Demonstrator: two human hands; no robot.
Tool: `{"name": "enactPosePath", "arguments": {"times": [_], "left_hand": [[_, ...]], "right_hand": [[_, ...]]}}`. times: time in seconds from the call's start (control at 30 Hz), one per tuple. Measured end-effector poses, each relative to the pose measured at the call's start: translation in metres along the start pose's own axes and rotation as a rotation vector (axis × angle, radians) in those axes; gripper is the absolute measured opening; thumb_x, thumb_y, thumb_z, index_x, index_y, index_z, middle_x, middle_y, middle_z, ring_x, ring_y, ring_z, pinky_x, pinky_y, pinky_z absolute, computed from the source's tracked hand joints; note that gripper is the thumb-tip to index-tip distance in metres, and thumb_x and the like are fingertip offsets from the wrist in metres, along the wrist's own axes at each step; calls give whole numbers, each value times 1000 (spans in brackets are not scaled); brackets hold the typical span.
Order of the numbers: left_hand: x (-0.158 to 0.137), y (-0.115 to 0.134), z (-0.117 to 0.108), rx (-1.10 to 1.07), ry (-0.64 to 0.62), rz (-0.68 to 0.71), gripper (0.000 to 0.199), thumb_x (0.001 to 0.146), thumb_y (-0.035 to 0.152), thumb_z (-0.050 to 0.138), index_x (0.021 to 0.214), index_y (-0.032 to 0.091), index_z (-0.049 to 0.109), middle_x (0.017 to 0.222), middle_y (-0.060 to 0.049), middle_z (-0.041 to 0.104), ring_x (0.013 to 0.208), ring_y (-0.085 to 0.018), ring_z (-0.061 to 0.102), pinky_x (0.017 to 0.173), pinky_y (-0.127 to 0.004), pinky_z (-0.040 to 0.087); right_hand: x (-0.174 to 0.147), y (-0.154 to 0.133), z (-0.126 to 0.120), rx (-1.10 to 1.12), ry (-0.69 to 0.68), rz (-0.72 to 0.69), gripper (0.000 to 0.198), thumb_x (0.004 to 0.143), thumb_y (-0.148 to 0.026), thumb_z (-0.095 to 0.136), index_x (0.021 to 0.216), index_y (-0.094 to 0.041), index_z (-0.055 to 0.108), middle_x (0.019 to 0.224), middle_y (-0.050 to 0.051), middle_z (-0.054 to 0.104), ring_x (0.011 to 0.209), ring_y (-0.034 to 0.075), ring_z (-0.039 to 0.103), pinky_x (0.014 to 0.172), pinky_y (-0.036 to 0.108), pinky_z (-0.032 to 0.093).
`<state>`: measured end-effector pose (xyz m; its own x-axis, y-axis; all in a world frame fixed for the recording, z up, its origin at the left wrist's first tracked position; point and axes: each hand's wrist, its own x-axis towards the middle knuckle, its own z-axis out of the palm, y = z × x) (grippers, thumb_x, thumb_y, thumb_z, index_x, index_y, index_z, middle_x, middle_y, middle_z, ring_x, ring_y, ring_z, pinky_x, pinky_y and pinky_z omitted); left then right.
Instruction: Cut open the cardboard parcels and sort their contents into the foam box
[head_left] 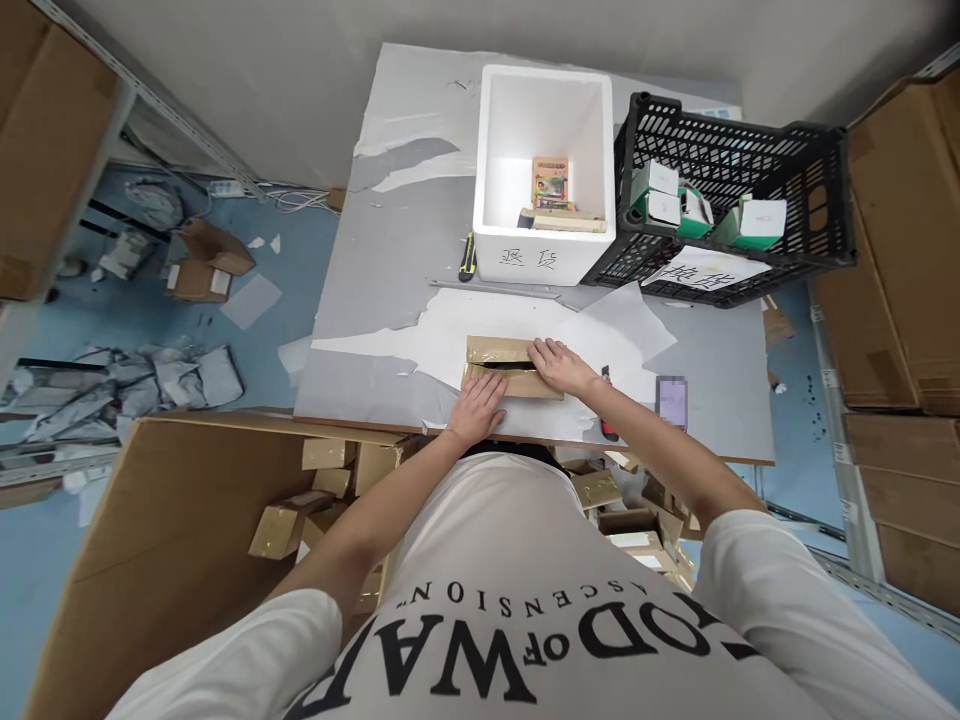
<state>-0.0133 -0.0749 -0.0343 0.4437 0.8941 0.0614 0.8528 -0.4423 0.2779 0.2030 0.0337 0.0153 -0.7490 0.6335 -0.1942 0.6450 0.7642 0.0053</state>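
White T-shirt: printed with dark lettering, the wearer's shirt (480, 560) is filling the foreground.
Small cardboard box (499, 350): lying on the table (360, 290) near its front edge, partly over torn white paper (450, 312), and showing a dark gap between its top flaps.
Left hand (478, 408): resting on the box's near left part, fingers slightly spread; whether they are pinching the flap cannot be told.
Right hand (561, 367): reaching over the box's right end, fingers lying close together; any pinch there likewise cannot be told.
Cutters: a red-and-black one (609, 430) is lying beside the right forearm, a yellow-and-black one (467, 258) beside the foam box.
Phone (671, 402): lying right of the red-and-black cutter.
White foam box (544, 255): holding books (562, 220).
Black crate (817, 210): standing beside it, holding green-and-white cartons (754, 220).
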Motion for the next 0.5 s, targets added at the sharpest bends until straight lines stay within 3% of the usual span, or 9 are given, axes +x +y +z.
{"name": "enactPosePath", "arguments": {"times": [0.13, 0.3, 0.4, 0.5], "left_hand": [[0, -1, 1, -1, -18, 17, 63, 91, 37, 43, 147, 13, 30, 147, -13, 41, 140, -27, 31, 114, -45, 24], [3, -1, -1, 1, -39, 24, 62, 91, 39, 43, 146, 13, 32, 148, -13, 40, 141, -27, 29, 114, -45, 23], [7, -1, -3, -3, -41, 29, 63, 90, 40, 44, 146, 13, 32, 148, -13, 40, 141, -27, 28, 115, -44, 23], [9, -1, -1, -8, -39, 20, 67, 89, 41, 46, 147, 13, 30, 149, -13, 38, 141, -27, 29, 115, -45, 23]], "right_hand": [[12, 7, -14, 49, -124, 44, 42, 93, -11, 24, 130, -8, 45, 126, 22, 55, 107, 28, 57, 85, 38, 45], [34, 30, -38, 179, -233, 65, 31, 92, -21, 38, 120, -17, 50, 113, 14, 65, 93, 25, 64, 76, 33, 44], [38, 31, -45, 167, -231, 75, 30, 92, -22, 37, 117, -18, 53, 108, 14, 67, 91, 27, 65, 77, 36, 43], [39, 7, -40, 75, -131, 67, 39, 92, -17, 32, 127, -12, 48, 115, 21, 63, 98, 31, 62, 84, 43, 41]]}}
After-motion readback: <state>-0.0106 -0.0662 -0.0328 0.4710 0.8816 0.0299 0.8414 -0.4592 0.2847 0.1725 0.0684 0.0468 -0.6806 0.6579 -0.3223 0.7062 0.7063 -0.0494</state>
